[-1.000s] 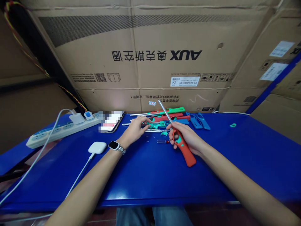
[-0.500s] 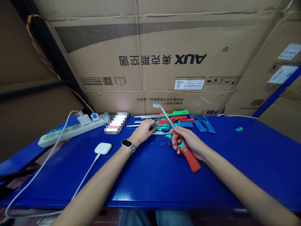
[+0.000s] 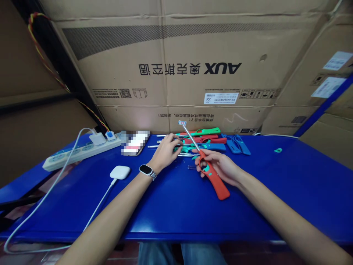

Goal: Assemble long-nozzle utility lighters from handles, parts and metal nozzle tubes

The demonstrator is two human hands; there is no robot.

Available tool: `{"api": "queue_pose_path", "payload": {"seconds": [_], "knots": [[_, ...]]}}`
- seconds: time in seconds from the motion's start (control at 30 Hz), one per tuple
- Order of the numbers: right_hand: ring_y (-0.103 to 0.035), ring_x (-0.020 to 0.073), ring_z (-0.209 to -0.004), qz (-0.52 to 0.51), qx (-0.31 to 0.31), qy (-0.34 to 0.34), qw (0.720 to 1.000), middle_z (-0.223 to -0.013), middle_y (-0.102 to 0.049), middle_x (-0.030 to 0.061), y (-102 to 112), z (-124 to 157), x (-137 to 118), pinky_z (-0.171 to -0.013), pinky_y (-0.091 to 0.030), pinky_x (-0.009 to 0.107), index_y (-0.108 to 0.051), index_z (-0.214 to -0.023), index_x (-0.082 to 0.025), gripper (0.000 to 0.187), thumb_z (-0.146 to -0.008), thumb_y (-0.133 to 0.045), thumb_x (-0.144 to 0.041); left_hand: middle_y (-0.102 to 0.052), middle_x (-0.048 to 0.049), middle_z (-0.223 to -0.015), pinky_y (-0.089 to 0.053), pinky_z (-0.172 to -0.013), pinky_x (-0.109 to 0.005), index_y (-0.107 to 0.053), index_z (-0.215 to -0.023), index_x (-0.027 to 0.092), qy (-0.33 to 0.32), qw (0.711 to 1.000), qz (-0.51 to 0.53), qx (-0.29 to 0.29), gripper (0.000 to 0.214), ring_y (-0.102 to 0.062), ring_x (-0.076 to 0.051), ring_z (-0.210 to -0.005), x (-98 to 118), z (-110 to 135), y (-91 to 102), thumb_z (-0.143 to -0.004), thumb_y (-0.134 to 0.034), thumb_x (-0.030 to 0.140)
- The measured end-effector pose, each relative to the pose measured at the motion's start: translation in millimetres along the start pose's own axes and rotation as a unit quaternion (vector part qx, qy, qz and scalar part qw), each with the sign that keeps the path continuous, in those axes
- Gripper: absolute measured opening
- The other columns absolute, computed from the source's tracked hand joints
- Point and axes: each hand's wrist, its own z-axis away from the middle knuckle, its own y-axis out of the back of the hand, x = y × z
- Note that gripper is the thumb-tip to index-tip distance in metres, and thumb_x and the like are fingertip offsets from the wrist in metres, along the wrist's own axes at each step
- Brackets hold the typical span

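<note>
My right hand (image 3: 220, 165) grips a red long-nosed lighter (image 3: 213, 178) with a teal trigger. Its metal tube points up and away toward the cartons. My left hand (image 3: 167, 151), with a watch on the wrist, reaches into a pile of lighter parts (image 3: 202, 139): green, red and blue handles and thin metal tubes. Its fingers are curled over the tubes and a teal piece; I cannot make out what they pinch. A small clear part (image 3: 192, 167) lies on the blue table (image 3: 176, 206) between both hands.
Large cardboard cartons (image 3: 171, 70) wall off the back. A white power strip (image 3: 79, 151) with plugs, a phone (image 3: 135, 142) and a white earbud case (image 3: 120, 172) on a cable lie at the left. Blue handle shells (image 3: 237, 144) and a teal bit (image 3: 278, 150) lie at the right.
My left hand has slid a little further into the parts pile. The right hand has shifted slightly left with the red lighter. The view has swayed a bit.
</note>
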Motion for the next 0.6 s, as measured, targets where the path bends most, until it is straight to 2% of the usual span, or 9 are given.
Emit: {"api": "queue_pose_path", "payload": {"seconds": [0.07,0.13,0.17,0.23,0.33,0.43,0.53,0.6], "knots": [[-0.063,0.0175,-0.07,0.011,0.009,0.014,1.0,-0.085,-0.067,0.0044,-1.5,0.4,-0.1,-0.06,-0.055,0.031,-0.062,-0.112,-0.018,0.039,-0.074,-0.057,-0.015,-0.061,-0.0076,-0.099,-0.047,-0.085,-0.036,-0.067,-0.098,0.017,0.022,0.997,0.068,0.007,0.019,-0.058,-0.021,-0.095,13.7,-0.1,0.1,-0.094,-0.053,0.029],[-0.062,0.0155,-0.072,0.045,0.024,0.031,0.998,-0.088,-0.067,0.0035,-3.0,-0.1,0.4,-0.063,-0.054,0.029,-0.065,-0.113,-0.019,0.037,-0.076,-0.061,-0.017,-0.062,-0.003,-0.082,-0.046,-0.07,-0.029,-0.066,-0.095,0.017,0.078,0.98,0.183,-0.01,0.024,-0.057,-0.016,-0.074,29.0,-0.2,-2.9,-0.095,-0.053,0.037],[-0.062,0.0144,-0.072,0.073,0.03,0.042,0.996,-0.09,-0.067,0.0034,-3.5,-0.7,1.1,-0.064,-0.053,0.028,-0.066,-0.114,-0.019,0.036,-0.078,-0.064,-0.019,-0.062,-0.002,-0.077,-0.045,-0.065,-0.027,-0.066,-0.092,0.017,0.104,0.963,0.249,-0.011,0.027,-0.056,-0.014,-0.069,36.5,-0.2,-5.7,-0.095,-0.053,0.041],[-0.061,0.0137,-0.075,0.139,0.039,0.077,0.986,-0.097,-0.069,0.0037,-3.8,-2.8,3.2,-0.066,-0.052,0.026,-0.068,-0.117,-0.021,0.036,-0.081,-0.067,-0.025,-0.066,-0.0029,-0.081,-0.045,-0.065,-0.026,-0.066,-0.091,0.016,0.139,0.917,0.373,-0.023,0.029,-0.059,-0.014,-0.072,50.1,-0.5,-12.6,-0.09,-0.061,0.045],[-0.064,0.018,-0.09,0.234,0.062,0.157,0.957,-0.106,-0.071,0.0035,-2.7,-6.8,7.4,-0.079,-0.053,0.031,-0.07,-0.117,-0.024,0.037,-0.081,-0.07,-0.031,-0.067,-0.0034,-0.083,-0.046,-0.063,-0.023,-0.067,-0.09,0.015,0.203,0.853,0.481,-0.02,0.031,-0.059,-0.012,-0.07,63.4,-1.0,-22.3,-0.08,-0.073,0.043],[-0.064,0.0207,-0.101,0.288,0.091,0.205,0.931,-0.109,-0.071,0.0037,-0.6,-8.9,10.4,-0.092,-0.052,0.036,-0.071,-0.117,-0.026,0.037,-0.081,-0.071,-0.03,-0.066,-0.0022,-0.083,-0.05,-0.069,-0.024,-0.067,-0.088,0.014,0.246,0.791,0.56,-0.023,0.028,-0.061,-0.011,-0.073,66.2,-0.7,-24.6,-0.075,-0.078,0.037],[-0.067,0.0173,-0.083,0.289,0.081,0.167,0.939,-0.098,-0.071,0.0039,1.0,-8.0,11.3,-0.077,-0.056,0.033,-0.061,-0.134,-0.025,0.053,-0.082,-0.07,-0.029,-0.068,-0.0025,-0.092,-0.053,-0.082,-0.029,-0.068,-0.091,0.016,0.265,0.745,0.612,-0.007,0.026,-0.065,-0.014,-0.085,61.2,0.3,-18.7,-0.075,-0.079,0.033],[-0.065,0.0139,-0.065,0.275,0.066,0.128,0.951,-0.088,-0.07,0.0019,1.4,-6.7,11.5,-0.06,-0.056,0.028,-0.049,-0.146,-0.025,0.066,-0.083,-0.069,-0.03,-0.069,-0.0034,-0.098,-0.053,-0.087,-0.032,-0.068,-0.094,0.017,0.265,0.732,0.628,0.005,0.025,-0.066,-0.015,-0.091,56.8,0.8,-13.4,-0.076,-0.078,0.031]]}}
